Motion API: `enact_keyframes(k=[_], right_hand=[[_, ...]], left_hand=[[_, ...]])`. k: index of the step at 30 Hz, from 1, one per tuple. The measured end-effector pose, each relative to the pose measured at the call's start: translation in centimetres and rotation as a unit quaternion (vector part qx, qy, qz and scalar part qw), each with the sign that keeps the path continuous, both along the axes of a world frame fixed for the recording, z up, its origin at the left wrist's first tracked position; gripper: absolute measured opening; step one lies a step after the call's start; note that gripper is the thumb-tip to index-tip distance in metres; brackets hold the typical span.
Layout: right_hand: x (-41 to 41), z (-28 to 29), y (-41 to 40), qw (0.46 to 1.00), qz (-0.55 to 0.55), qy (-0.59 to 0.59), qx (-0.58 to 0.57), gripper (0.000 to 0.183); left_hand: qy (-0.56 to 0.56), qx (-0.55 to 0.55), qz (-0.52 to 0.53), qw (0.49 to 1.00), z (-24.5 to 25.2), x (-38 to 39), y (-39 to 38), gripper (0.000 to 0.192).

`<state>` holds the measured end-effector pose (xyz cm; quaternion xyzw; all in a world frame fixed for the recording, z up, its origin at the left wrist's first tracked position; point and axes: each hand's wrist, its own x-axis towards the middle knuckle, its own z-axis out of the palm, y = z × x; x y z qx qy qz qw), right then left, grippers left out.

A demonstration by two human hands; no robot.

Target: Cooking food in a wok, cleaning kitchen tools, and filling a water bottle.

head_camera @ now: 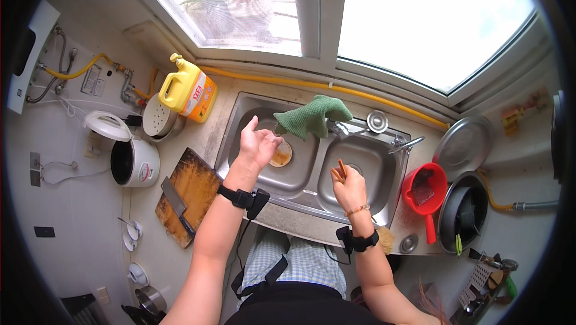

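Note:
A double stainless-steel sink lies before me. Over its left basin, my left hand is spread with thumb raised, holding nothing. Its fingertips are close to the lower corner of a green knitted cloth; whether they touch it is unclear. That cloth hangs over the faucet and hides much of it. Below my left fingers, a small white dish with orange-brown residue lies in the left basin. My right hand grips wooden chopsticks over the right basin, their tips showing above the fist.
A yellow detergent jug stands behind left. A cleaver lies on a stained wooden cutting board, near an open rice cooker. Rightward are a red ladle-shaped strainer, stacked pans and a large metal lid.

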<state>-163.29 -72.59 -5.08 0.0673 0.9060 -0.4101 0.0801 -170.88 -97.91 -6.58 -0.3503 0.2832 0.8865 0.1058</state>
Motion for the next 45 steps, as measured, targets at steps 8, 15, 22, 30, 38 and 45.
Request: enact_keyframes(k=[8,15,22,30,38,45], right_hand=[[0.5,-0.1,0.2,1.0,-0.01,-0.008,-0.007,0.021],[0.9,-0.4,0.4,1.0,-0.018,-0.005,-0.021,0.02],[1.2,-0.1,0.7,0.999,-0.031,-0.03,-0.031,0.021],[1.2,0.1,1.6,0.998,-0.042,-0.02,-0.035,0.023],[1.9,-0.4,3.3,0.996,-0.077,-0.003,-0.055,0.024],[1.1,1.7,2.3,0.973,-0.13,0.076,-0.177,0.046]], left_hand=[[0.028,0.061,-0.005,0.998,0.7,-0.1,0.1,0.077],[0.095,0.094,0.007,0.991,-1.6,-0.2,-1.5,0.075],[0.035,0.009,-0.005,0.999,-0.8,0.3,-0.2,0.075],[0.099,0.056,0.031,0.993,1.4,-0.1,2.5,0.073],[0.07,0.031,0.1,0.992,0.7,-1.1,2.6,0.072],[0.066,0.018,0.099,0.993,-1.3,-0.7,1.1,0.074]])
